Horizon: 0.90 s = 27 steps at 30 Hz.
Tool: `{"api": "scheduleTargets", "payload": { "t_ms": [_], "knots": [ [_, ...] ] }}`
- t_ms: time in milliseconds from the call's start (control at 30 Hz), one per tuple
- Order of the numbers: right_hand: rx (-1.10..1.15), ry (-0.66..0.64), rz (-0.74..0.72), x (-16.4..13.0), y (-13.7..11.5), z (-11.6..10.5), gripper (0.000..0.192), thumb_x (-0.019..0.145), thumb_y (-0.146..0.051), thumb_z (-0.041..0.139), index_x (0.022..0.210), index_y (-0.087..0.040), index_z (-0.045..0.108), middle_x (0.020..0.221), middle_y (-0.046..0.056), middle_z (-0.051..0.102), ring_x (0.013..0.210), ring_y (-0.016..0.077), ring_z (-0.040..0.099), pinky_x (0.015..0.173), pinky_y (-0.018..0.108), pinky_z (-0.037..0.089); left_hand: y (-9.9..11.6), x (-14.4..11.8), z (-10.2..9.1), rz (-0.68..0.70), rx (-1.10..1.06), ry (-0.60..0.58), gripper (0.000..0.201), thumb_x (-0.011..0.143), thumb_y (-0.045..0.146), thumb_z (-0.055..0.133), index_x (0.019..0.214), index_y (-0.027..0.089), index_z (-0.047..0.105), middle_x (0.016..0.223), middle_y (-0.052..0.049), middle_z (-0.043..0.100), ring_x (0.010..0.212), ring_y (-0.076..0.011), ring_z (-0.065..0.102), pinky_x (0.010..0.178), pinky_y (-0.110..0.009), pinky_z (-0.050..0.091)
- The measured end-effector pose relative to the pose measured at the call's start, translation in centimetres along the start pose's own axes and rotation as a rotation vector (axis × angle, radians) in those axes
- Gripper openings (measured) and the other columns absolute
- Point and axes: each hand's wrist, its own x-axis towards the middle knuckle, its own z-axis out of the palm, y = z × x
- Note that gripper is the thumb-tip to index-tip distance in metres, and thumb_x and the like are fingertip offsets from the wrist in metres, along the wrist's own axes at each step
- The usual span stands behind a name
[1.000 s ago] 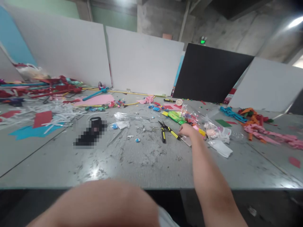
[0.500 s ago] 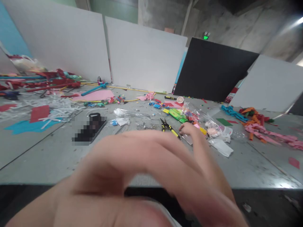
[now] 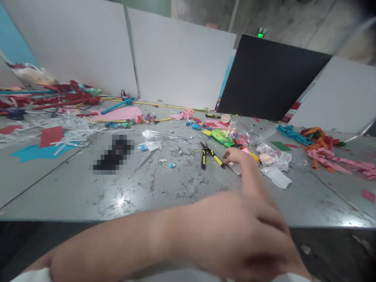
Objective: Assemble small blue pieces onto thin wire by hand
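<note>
My right hand (image 3: pixel 235 155) reaches out over the table, fingers curled down beside yellow-and-black pliers (image 3: pixel 212 154). A flat pale card (image 3: pixel 235 168) lies under this hand, and anything between the fingertips is hidden. Close to the camera, my left hand (image 3: pixel 235 231) crosses in front of my right forearm, its fingers bent and smeared by motion. Whether it touches that forearm I cannot tell. Left of the pliers lie a small blue-and-white piece (image 3: pixel 172 165) and thin wires (image 3: pixel 169 136). Green packets (image 3: pixel 221 138) rest just beyond my right hand.
A pixelated dark object (image 3: pixel 114 154) lies on the left of the grey table (image 3: pixel 176 196). White strips and red paper (image 3: pixel 51 136) spread farther left. Clear plastic bags (image 3: pixel 268 154), white tissue (image 3: pixel 277 177) and pink crepe strips (image 3: pixel 331 156) are at right. Upright boards (image 3: pixel 182 58) line the back.
My left hand has swung right and away from the camera, uncovering the table's middle. My right hand stays beside the pliers. The view has tipped slightly downward.
</note>
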Motion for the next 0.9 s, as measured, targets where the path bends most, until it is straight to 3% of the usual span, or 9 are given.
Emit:
{"api": "scheduleTargets", "payload": {
  "t_ms": [67,133,300,400,467,500,733,900],
  "knots": [
    [0.014,-0.016,-0.011,-0.2,-0.1,0.0,0.047,0.073,-0.022,0.086,0.119,-0.020,0.076,0.117,0.006,0.078,0.097,0.0204,0.073,0.078,0.025,0.052,-2.8,-0.1,0.5,-0.022,-0.004,0.061,0.020,0.098,0.023,0.057,0.097,0.025,0.076,0.097,-0.007,0.076,0.088,-0.0191,0.071,0.076,-0.034,0.056],
    [0.030,-0.029,-0.027,-0.4,-0.4,0.0,0.047,0.073,-0.027,0.088,0.118,-0.021,0.076,0.122,0.006,0.077,0.102,0.0214,0.072,0.080,0.026,0.052,-6.5,-1.6,1.0,-0.131,0.035,0.087,0.016,0.093,0.017,0.060,0.092,0.021,0.075,0.093,-0.007,0.075,0.083,-0.0198,0.070,0.074,-0.034,0.053],
    [0.019,-0.032,-0.011,-0.3,-1.2,0.2,0.047,0.073,-0.031,0.090,0.116,-0.023,0.074,0.127,0.007,0.074,0.107,0.0238,0.071,0.079,0.028,0.050,-14.6,-7.8,-0.5,-0.408,0.042,0.091,0.019,0.097,0.023,0.057,0.092,0.019,0.075,0.092,-0.007,0.075,0.080,-0.0184,0.069,0.073,-0.030,0.049],
    [0.003,-0.009,0.006,-0.1,-1.3,0.6,0.048,0.072,-0.024,0.089,0.117,-0.021,0.072,0.123,0.008,0.075,0.104,0.0228,0.071,0.076,0.026,0.049,-17.6,-11.1,-1.1,-0.565,0.045,0.244,0.025,0.098,0.032,0.055,0.091,0.017,0.073,0.085,-0.007,0.074,0.077,-0.0182,0.066,0.073,-0.029,0.048],
    [-0.006,-0.007,0.002,0.1,-1.1,0.8,0.050,0.072,-0.025,0.088,0.119,-0.022,0.071,0.121,0.006,0.075,0.101,0.0217,0.071,0.073,0.025,0.048,-18.9,-12.6,-0.9,-0.696,0.058,0.286,0.034,0.100,0.041,0.051,0.086,0.016,0.071,0.077,-0.005,0.070,0.070,-0.0170,0.061,0.069,-0.029,0.046],
    [-0.011,-0.009,-0.002,0.1,-1.0,0.9,0.052,0.073,-0.026,0.088,0.121,-0.023,0.070,0.120,0.006,0.075,0.100,0.0212,0.071,0.073,0.025,0.048,-19.3,-13.1,-0.6,-0.717,0.077,0.241,0.038,0.099,0.044,0.051,0.082,0.016,0.071,0.074,-0.005,0.069,0.069,-0.0171,0.060,0.068,-0.029,0.044],
    [-0.054,0.012,-0.032,-0.7,-1.0,0.9,0.057,0.073,-0.024,0.090,0.126,-0.021,0.069,0.121,0.007,0.075,0.101,0.0217,0.072,0.077,0.026,0.049,-20.9,-14.1,0.4,-0.726,-0.006,0.121,0.038,0.089,0.051,0.065,0.097,0.016,0.077,0.094,-0.009,0.070,0.082,-0.0212,0.064,0.076,-0.031,0.047],
    [-0.083,0.181,-0.134,-3.1,-0.8,2.0,0.033,0.093,-0.027,0.072,0.123,-0.015,0.071,0.131,0.013,0.071,0.120,0.0233,0.067,0.097,0.027,0.048,-21.3,-14.2,0.4,-0.699,-0.040,0.073,0.036,0.087,0.051,0.068,0.099,0.019,0.079,0.098,-0.010,0.071,0.088,-0.0232,0.065,0.079,-0.032,0.049]
  ]
}}
